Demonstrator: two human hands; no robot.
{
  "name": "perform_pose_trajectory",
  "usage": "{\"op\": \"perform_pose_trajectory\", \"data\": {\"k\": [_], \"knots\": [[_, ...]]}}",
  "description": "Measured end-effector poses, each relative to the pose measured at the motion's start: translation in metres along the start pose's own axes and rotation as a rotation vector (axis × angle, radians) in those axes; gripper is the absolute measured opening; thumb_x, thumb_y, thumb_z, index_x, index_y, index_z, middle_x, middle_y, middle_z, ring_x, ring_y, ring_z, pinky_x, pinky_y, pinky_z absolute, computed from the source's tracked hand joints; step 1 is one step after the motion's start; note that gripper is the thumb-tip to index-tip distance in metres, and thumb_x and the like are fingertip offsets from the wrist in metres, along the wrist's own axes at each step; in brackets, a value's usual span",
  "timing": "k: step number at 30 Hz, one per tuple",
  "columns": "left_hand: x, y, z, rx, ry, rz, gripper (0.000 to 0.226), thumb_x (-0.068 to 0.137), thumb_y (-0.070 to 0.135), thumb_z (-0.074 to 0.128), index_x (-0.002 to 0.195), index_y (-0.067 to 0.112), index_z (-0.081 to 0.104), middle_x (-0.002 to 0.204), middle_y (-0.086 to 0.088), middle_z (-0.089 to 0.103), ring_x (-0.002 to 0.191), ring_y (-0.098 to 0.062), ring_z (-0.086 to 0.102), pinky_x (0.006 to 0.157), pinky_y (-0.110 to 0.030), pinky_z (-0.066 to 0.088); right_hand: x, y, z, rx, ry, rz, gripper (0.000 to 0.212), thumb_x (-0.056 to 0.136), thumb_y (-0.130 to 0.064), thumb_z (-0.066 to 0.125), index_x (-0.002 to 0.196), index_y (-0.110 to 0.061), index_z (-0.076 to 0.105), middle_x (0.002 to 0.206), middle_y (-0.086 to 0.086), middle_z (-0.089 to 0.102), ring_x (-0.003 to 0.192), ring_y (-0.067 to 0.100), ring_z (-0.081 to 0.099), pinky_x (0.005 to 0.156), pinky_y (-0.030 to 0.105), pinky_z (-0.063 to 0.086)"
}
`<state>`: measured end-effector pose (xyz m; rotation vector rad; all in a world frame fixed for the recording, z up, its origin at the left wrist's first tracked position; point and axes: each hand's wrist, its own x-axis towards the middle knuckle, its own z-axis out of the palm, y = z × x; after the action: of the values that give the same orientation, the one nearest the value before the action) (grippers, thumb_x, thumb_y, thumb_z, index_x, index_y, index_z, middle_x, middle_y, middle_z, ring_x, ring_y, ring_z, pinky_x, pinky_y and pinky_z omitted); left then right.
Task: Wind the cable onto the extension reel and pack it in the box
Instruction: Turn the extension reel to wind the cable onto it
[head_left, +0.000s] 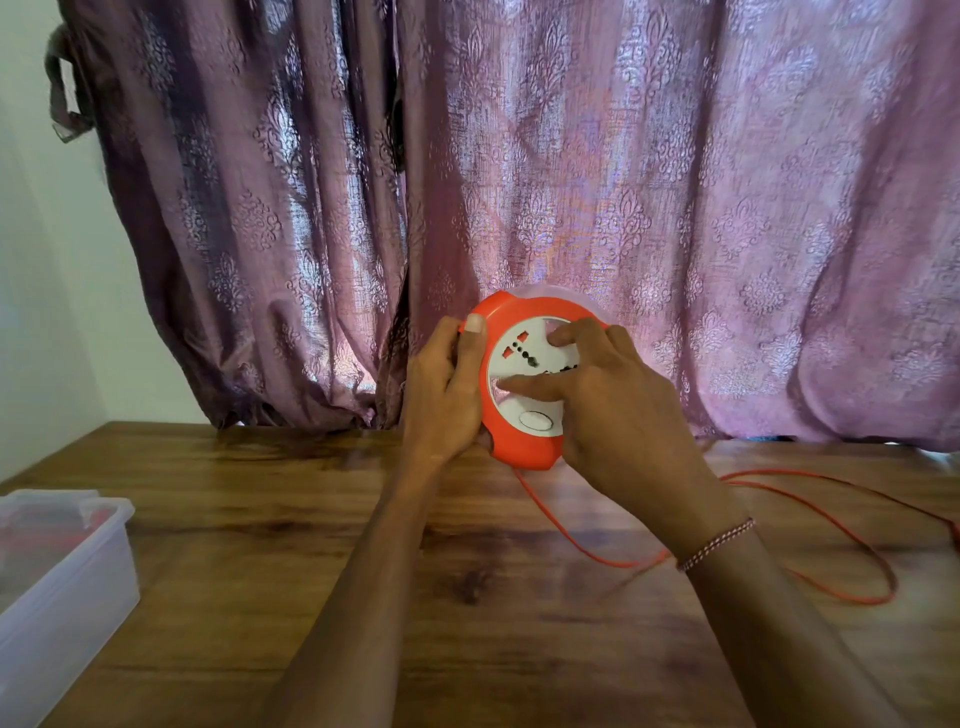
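An orange round extension reel (524, 447) with a white socket face is held upright above the wooden table. My left hand (447, 395) grips its left rim, thumb over the top edge. My right hand (618, 415) lies across the white face, with the fingers pressed into its recesses. An orange cable (852, 540) leaves the reel's bottom, runs under my right wrist and loops loosely over the table at the right. A clear plastic box (57, 582) stands at the table's left edge, with something red dimly showing inside.
The wooden table (467, 623) fills the lower view. A purple patterned curtain (519, 182) hangs right behind the reel. A pale wall is at the left.
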<state>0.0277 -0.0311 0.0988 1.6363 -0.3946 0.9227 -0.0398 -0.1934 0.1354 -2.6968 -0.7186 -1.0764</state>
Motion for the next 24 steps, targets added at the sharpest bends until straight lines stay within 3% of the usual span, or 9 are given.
{"op": "perform_pose_trajectory", "data": {"k": [1,5,8,11,16,19,22,24], "knots": [[0.000,0.001,0.000,0.005,0.002,0.003,0.042,0.101,0.055,0.042,0.074,0.022,0.041,0.063,0.014,0.051,0.061,-0.004,0.044,0.063,-0.040,0.043,0.000,0.000,0.001,0.008,0.020,0.024,0.057,0.070,-0.043,0.031,0.117,-0.054,0.059,0.121,0.006,0.050,0.113,0.029,0.047,0.065,0.038,0.049],[0.000,0.001,0.000,-0.001,0.012,-0.003,0.038,0.104,0.049,0.043,0.073,0.026,0.042,0.061,0.015,0.051,0.058,-0.004,0.043,0.059,-0.036,0.042,0.000,0.002,0.009,0.008,0.050,0.136,0.064,0.076,-0.051,0.061,0.136,-0.053,0.038,0.110,0.008,0.051,0.104,0.030,0.055,0.072,0.040,0.051],[0.001,0.000,0.000,-0.002,0.014,0.001,0.037,0.106,0.041,0.045,0.072,0.027,0.041,0.060,0.015,0.050,0.056,-0.001,0.042,0.054,-0.026,0.040,0.001,0.000,0.009,0.012,0.080,0.199,0.065,0.076,-0.063,0.056,0.138,-0.044,0.043,0.104,0.012,0.064,0.094,0.034,0.062,0.072,0.040,0.051],[0.001,-0.001,0.000,-0.002,0.013,0.002,0.038,0.106,0.042,0.045,0.071,0.028,0.040,0.060,0.015,0.049,0.057,-0.001,0.041,0.056,-0.031,0.041,0.001,-0.002,0.006,0.003,0.069,0.193,0.063,0.078,-0.063,0.053,0.137,-0.042,0.046,0.099,0.009,0.065,0.092,0.033,0.061,0.071,0.040,0.050],[0.001,-0.002,0.001,-0.020,0.005,0.001,0.037,0.103,0.049,0.044,0.071,0.031,0.041,0.060,0.015,0.049,0.057,-0.003,0.041,0.057,-0.034,0.040,0.002,0.005,-0.004,0.069,0.046,0.083,0.045,0.089,-0.037,0.059,0.133,-0.031,0.056,0.106,0.007,0.057,0.103,0.029,0.051,0.078,0.046,0.051],[0.001,-0.003,0.000,-0.020,0.000,-0.007,0.036,0.103,0.050,0.044,0.070,0.038,0.044,0.060,0.015,0.050,0.059,-0.005,0.042,0.058,-0.034,0.040,0.003,0.008,-0.010,0.037,0.001,-0.035,0.043,0.086,-0.015,0.050,0.125,-0.028,0.063,0.122,0.004,0.054,0.109,0.027,0.045,0.073,0.040,0.052],[0.000,-0.004,-0.001,-0.046,-0.006,-0.018,0.034,0.103,0.050,0.045,0.071,0.038,0.047,0.062,0.015,0.052,0.060,-0.004,0.044,0.059,-0.030,0.041,0.003,0.010,-0.014,0.050,-0.033,-0.087,0.054,0.077,-0.026,0.031,0.113,-0.035,0.070,0.136,0.001,0.049,0.115,0.025,0.041,0.072,0.035,0.049],[0.000,-0.003,-0.001,-0.055,-0.004,-0.022,0.035,0.103,0.050,0.046,0.071,0.036,0.047,0.063,0.015,0.051,0.061,-0.005,0.045,0.059,-0.029,0.041,0.003,0.008,-0.014,0.052,-0.046,-0.113,0.047,0.077,-0.018,0.039,0.102,-0.037,0.074,0.138,-0.001,0.050,0.114,0.026,0.042,0.073,0.037,0.049]]}}
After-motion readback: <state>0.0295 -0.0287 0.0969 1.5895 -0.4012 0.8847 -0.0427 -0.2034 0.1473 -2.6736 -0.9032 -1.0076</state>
